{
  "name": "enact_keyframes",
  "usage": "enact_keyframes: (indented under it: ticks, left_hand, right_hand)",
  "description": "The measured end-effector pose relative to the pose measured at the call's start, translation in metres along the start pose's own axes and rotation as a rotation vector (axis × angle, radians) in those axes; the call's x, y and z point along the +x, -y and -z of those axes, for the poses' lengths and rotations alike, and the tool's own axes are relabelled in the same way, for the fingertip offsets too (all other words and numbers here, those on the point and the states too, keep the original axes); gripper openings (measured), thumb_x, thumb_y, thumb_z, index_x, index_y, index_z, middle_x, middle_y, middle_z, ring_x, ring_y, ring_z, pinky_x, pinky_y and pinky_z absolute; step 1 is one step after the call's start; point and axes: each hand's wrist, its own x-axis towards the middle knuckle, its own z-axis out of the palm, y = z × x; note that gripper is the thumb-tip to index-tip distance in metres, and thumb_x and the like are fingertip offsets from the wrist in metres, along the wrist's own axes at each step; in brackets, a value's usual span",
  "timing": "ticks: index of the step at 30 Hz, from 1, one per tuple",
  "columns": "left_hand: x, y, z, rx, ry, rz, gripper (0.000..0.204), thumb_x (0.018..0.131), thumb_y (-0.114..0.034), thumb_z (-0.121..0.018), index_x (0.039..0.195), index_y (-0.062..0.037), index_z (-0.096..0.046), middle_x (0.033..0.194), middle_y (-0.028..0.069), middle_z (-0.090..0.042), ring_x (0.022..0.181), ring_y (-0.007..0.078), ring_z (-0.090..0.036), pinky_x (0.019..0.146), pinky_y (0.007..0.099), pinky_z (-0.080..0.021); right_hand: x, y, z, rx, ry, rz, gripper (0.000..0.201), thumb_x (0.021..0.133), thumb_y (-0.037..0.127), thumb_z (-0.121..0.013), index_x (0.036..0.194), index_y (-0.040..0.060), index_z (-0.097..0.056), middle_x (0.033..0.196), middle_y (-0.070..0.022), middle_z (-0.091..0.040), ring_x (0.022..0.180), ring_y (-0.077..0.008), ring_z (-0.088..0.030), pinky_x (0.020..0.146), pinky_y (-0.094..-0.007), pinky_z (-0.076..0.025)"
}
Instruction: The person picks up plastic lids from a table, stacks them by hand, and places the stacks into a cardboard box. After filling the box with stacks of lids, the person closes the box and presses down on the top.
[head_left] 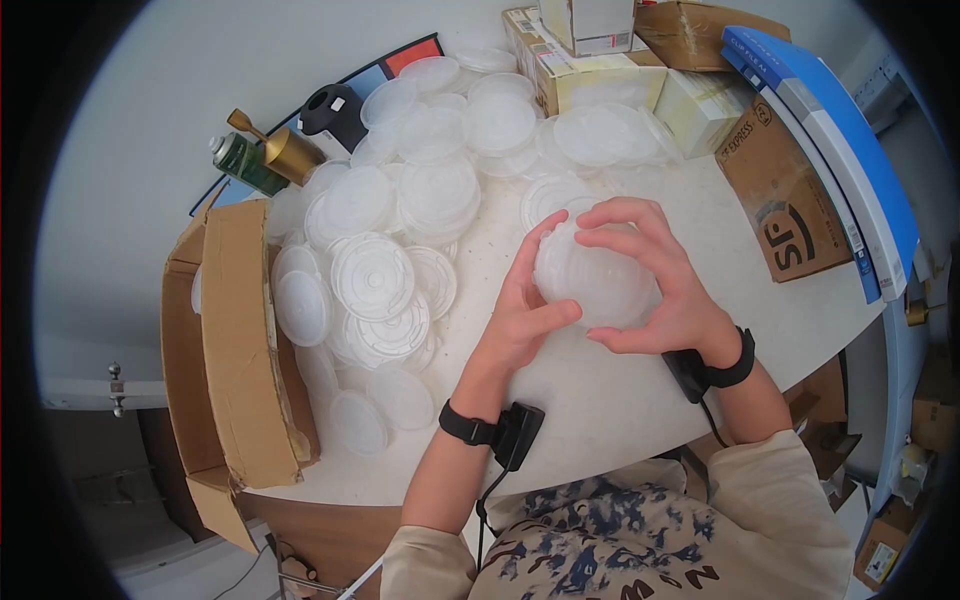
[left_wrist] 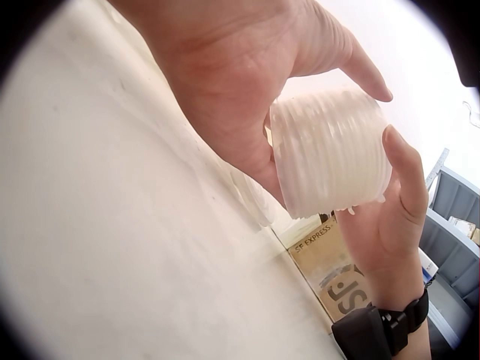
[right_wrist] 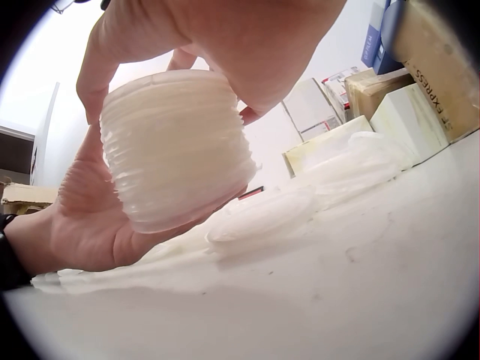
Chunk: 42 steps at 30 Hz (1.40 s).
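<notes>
Between both hands is a thick stack of translucent white plastic lids (head_left: 598, 280), raised above the white table. My left hand (head_left: 522, 312) grips the stack's left end, thumb on the near side and fingers on the far side. The right hand (head_left: 668, 275) grips the opposite end with spread, curved fingers. In the left wrist view the ridged side of the lid stack (left_wrist: 330, 154) shows many rims pressed together. From the right wrist, the same stack (right_wrist: 176, 150) appears tilted, with the left palm behind and below it. A few loose lids (head_left: 552, 200) lie on the table just beyond the hands.
Many loose lids (head_left: 375, 275) are heaped across the table's left and back. An open cardboard box (head_left: 235, 340) stands at the left edge. Behind the heap are a green spray can (head_left: 245, 163) and a gold-coloured pot (head_left: 292, 155). Boxes (head_left: 790, 190) and blue binders (head_left: 830, 150) border the right.
</notes>
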Motion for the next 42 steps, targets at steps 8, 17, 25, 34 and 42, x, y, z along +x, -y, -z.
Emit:
enact_keyframes:
  ticks: [8, 17, 25, 34, 42]
  left_hand:
    - [-0.001, -0.002, -0.003, 0.027, -0.031, 0.01, 0.092, 0.073, -0.011, -0.076, 0.15, -0.0095, -0.026, 0.146, 0.0105, -0.037, 0.136, 0.0242, -0.038, 0.11, 0.0383, -0.033]
    - [-0.002, 0.001, 0.003, -0.062, -0.024, 0.015, 0.093, 0.075, -0.021, -0.077, 0.151, -0.0088, -0.025, 0.146, 0.01, -0.039, 0.135, 0.0237, -0.041, 0.11, 0.0391, -0.036]
    - [-0.004, 0.002, 0.021, -0.246, -0.187, -0.268, 0.079, 0.085, -0.042, -0.07, 0.144, -0.0063, -0.033, 0.142, 0.0067, -0.046, 0.131, 0.0209, -0.047, 0.109, 0.0369, -0.04]
    - [0.0, 0.0, 0.015, -0.067, -0.421, -0.354, 0.075, 0.088, -0.051, -0.062, 0.143, -0.0069, -0.036, 0.141, 0.0086, -0.048, 0.129, 0.0244, -0.047, 0.105, 0.0423, -0.042]
    - [0.005, 0.002, 0.017, -0.055, -0.463, -0.401, 0.066, 0.091, -0.043, -0.06, 0.141, -0.0054, -0.039, 0.139, 0.0062, -0.05, 0.13, 0.0203, -0.046, 0.109, 0.0387, -0.035]
  right_hand:
    - [0.001, 0.001, -0.002, -0.016, 0.002, -0.009, 0.069, 0.06, 0.014, -0.08, 0.126, 0.0112, -0.06, 0.132, -0.0073, -0.05, 0.124, -0.029, -0.042, 0.105, -0.042, -0.036]
    - [0.002, -0.002, 0.001, 0.119, -0.124, -0.005, 0.069, 0.067, 0.02, -0.08, 0.13, 0.0088, -0.056, 0.135, -0.0098, -0.051, 0.124, -0.0289, -0.045, 0.106, -0.043, -0.035]
    - [-0.006, -0.023, 0.007, 0.03, -0.254, -0.286, 0.058, 0.078, 0.014, -0.072, 0.133, 0.0091, -0.052, 0.131, -0.0117, -0.052, 0.122, -0.0282, -0.047, 0.105, -0.0427, -0.036]
    - [-0.013, -0.021, -0.005, -0.195, 0.138, -0.398, 0.079, 0.071, 0.019, -0.078, 0.142, 0.0114, -0.044, 0.147, -0.0174, -0.032, 0.134, -0.0376, -0.032, 0.111, -0.044, -0.031]
    - [-0.014, -0.02, -0.005, -0.235, 0.211, -0.412, 0.086, 0.07, 0.018, -0.079, 0.146, 0.0106, -0.038, 0.148, -0.0211, -0.028, 0.135, -0.0408, -0.029, 0.112, -0.0445, -0.031]
